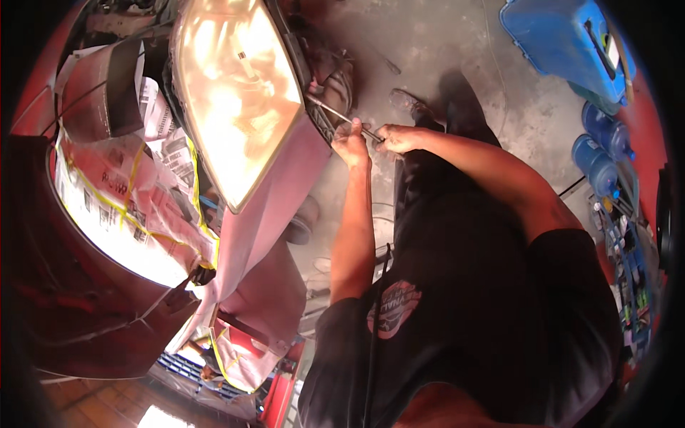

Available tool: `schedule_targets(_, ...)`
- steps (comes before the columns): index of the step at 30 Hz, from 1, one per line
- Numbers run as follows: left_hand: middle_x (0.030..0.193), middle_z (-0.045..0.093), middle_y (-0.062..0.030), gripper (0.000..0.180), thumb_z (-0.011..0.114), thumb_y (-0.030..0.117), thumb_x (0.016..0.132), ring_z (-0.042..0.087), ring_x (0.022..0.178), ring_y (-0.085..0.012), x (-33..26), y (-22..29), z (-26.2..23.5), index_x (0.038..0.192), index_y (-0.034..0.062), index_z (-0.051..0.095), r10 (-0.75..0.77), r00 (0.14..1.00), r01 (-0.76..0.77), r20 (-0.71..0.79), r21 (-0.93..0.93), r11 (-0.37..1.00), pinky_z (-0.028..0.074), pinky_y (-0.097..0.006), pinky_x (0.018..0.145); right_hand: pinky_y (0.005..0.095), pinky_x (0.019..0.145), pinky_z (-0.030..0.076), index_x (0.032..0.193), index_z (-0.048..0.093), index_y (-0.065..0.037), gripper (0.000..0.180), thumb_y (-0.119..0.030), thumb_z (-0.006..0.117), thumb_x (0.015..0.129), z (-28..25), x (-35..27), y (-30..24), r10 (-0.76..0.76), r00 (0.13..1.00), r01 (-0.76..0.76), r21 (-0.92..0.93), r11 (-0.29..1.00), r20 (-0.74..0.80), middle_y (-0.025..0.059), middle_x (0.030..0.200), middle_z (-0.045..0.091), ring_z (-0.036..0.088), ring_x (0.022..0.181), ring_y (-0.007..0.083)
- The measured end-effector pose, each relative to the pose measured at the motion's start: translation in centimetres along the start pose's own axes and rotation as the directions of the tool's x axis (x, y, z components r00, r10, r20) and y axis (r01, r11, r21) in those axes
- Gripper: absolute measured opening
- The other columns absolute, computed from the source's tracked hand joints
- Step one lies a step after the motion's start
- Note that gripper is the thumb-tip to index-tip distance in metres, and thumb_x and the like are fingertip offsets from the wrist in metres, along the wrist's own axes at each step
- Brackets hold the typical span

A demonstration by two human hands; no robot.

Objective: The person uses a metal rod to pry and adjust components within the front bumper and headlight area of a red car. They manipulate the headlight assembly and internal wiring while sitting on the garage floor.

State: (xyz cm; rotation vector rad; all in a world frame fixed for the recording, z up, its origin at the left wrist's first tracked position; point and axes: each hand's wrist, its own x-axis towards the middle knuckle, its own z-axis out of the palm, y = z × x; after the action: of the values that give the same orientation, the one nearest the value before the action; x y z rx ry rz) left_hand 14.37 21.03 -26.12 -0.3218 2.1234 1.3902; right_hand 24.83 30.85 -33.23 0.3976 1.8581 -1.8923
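A long, thin metal rod tool [330,107] reaches from my hands to the edge of a large car headlight [239,93]. Whether its far end is a socket or a screwdriver tip, I cannot make out. My left hand [351,146] is closed around the rod, thumb up along it. Just to the right, my right hand [397,139] grips the near end, and its fingers hide the handle. Below the headlight runs a dull pinkish fender panel [275,167], and the rod's tip meets the dark gap beside the lamp.
Newspaper with yellow tape [128,185] covers an opening at left, near a dark red panel [93,285]. On the concrete floor [428,43] stand a blue bin [549,43] and blue water jugs [596,164] at right. Cluttered items [628,278] line the right side.
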Motion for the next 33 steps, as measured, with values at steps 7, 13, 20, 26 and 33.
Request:
schedule_targets(7, 0.063, 0.048, 0.0044, 0.027, 0.063, 0.025, 0.102, 0.041, 0.058, -0.0066, -1.4, 2.2, -0.5, 0.094, -0.0001, 0.07, -0.016, 0.994, 0.007, 0.104, 0.091, 0.996, 0.033, -0.026, 0.057, 0.0473, 0.068, 0.053, 0.077, 0.07, 0.0, 0.033, -0.028, 0.086, 0.076, -2.5, -1.2, -4.6, 0.115, 0.993, -0.112, -0.06, 0.992, 0.042, 0.0221, 0.075, 0.07, 0.07, 0.074, 0.0394)
schedule_targets(13, 0.078, 0.072, -0.0094, 0.027, 0.061, 0.022, 0.104, 0.044, 0.055, -0.0073, 0.1, 1.4, 0.6, 0.094, -0.0012, 0.07, -0.104, 0.995, 0.104, 0.002, -0.017, 0.994, 0.033, -0.023, 0.052, 0.0428, 0.066, 0.057, 0.098, 0.066, 0.004, 0.025, -0.019, 0.073, 0.09, -1.3, -1.0, -3.5, 0.1, 0.99, -0.116, 0.171, 0.978, 0.102, 0.0185, 0.082, 0.073, 0.074, 0.073, 0.0309)
schedule_targets(20, 0.07, 0.06, -0.001, 0.037, 0.059, 0.033, 0.104, 0.046, 0.059, -0.0099, 0.2, 2.4, 1.4, 0.089, 0.0008, 0.068, 0.023, 0.994, 0.002, -0.104, 0.235, 0.972, 0.037, -0.029, 0.058, 0.0419, 0.066, 0.056, 0.092, 0.068, 0.006, 0.015, -0.01, 0.068, 0.092, -1.9, -0.4, -1.7, 0.014, 1.0, -0.015, 0.162, 0.987, 0.011, 0.0176, 0.072, 0.071, 0.075, 0.074, 0.0302)
schedule_targets(26, 0.072, 0.061, -0.0009, 0.026, 0.056, 0.021, 0.103, 0.048, 0.061, -0.0094, 1.4, 1.7, 0.0, 0.091, -0.0001, 0.067, -0.042, 0.998, 0.048, -0.042, 0.153, 0.987, 0.037, -0.028, 0.057, 0.0453, 0.074, 0.053, 0.091, 0.07, 0.001, 0.016, -0.014, 0.073, 0.087, -0.9, -0.3, -2.1, 0.013, 0.993, -0.003, 0.087, 0.996, -0.121, 0.0183, 0.08, 0.071, 0.072, 0.084, 0.0362)
schedule_targets(33, 0.079, 0.062, -0.0072, 0.022, 0.055, 0.011, 0.102, 0.054, 0.067, -0.017, 2.4, 1.1, -1.0, 0.107, -0.0083, 0.065, 0.4, 0.913, -0.294, -0.076, 0.558, 0.776, 0.044, -0.033, 0.062, 0.0472, 0.078, 0.052, 0.089, 0.071, -0.003, 0.016, -0.017, 0.077, 0.084, -1.2, 0.6, -0.7, 0.095, 0.988, -0.091, 0.039, 0.995, -0.119, 0.0164, 0.091, 0.072, 0.07, 0.094, 0.0382)
